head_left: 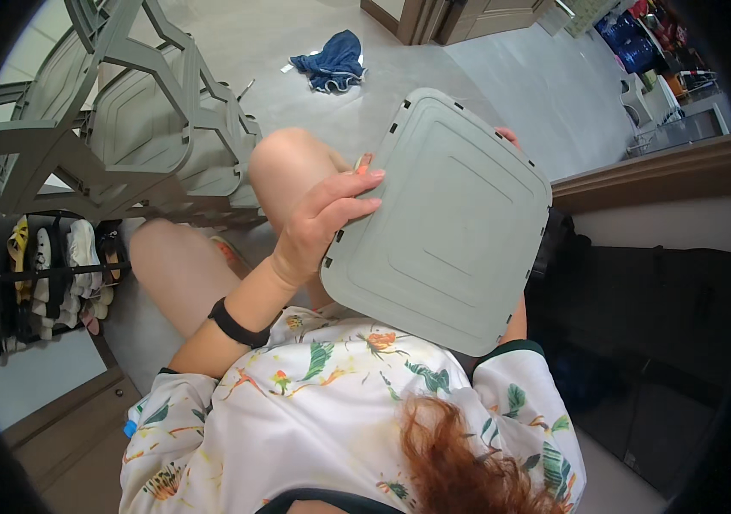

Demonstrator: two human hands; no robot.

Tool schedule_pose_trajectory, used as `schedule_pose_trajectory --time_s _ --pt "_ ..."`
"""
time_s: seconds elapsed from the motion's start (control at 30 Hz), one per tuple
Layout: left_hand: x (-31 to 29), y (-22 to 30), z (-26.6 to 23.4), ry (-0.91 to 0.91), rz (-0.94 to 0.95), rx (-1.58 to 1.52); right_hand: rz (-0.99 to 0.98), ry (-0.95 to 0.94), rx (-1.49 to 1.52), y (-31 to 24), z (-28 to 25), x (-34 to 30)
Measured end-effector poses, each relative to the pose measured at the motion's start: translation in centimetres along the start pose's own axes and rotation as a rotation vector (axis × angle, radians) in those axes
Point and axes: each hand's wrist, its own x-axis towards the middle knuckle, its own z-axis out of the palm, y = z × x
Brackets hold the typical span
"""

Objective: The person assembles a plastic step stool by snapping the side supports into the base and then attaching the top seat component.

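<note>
A flat grey-green plastic panel with rounded corners, dark slots along its edges and a raised square pattern is held up tilted in front of my chest. My left hand grips its left edge, with fingers resting on the near face. On the far upper right edge only the fingertips of my right hand show; the rest of that hand is hidden behind the panel. To the left stands a grey-green plastic frame unit with similar panels set in it.
A blue cloth lies on the grey floor ahead. Shoes fill a black rack at the left. Dark bags or cases stand at the right, below a brown wooden edge. My bare knees are between me and the frame unit.
</note>
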Motion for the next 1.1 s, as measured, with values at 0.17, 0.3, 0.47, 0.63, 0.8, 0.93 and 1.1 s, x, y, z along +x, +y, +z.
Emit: schedule_pose_trajectory --time_s 0.17,0.3,0.47,0.63,0.8,0.93,1.1 --pt "-1.3 -0.1 0.1 0.016 -0.099 0.015 -0.023 -0.005 0.015 0.3 -0.2 0.8" --pt "-1.9 -0.9 0.3 0.077 -0.076 -0.022 -0.034 -0.018 0.018 0.4 -0.1 1.6" --pt "-2.7 -1.3 0.6 0.107 -0.092 -0.005 -0.048 -0.024 0.023 0.5 -0.1 2.4" --pt "-3.0 -1.1 0.4 0.087 -0.14 0.002 -0.051 -0.023 0.025 0.8 0.0 2.6" --pt "-4.6 -2.3 0.7 0.125 -0.116 0.072 0.002 -0.056 0.025 2.9 1.5 4.1" --pt "-6.7 -2.5 0.9 0.005 -0.425 -0.237 0.077 -0.077 -0.056 5.0 4.5 4.6" --pt "-3.2 -1.1 2.7 0.006 -0.204 -0.199 0.014 -0.054 -0.01 3.2 4.5 4.9"
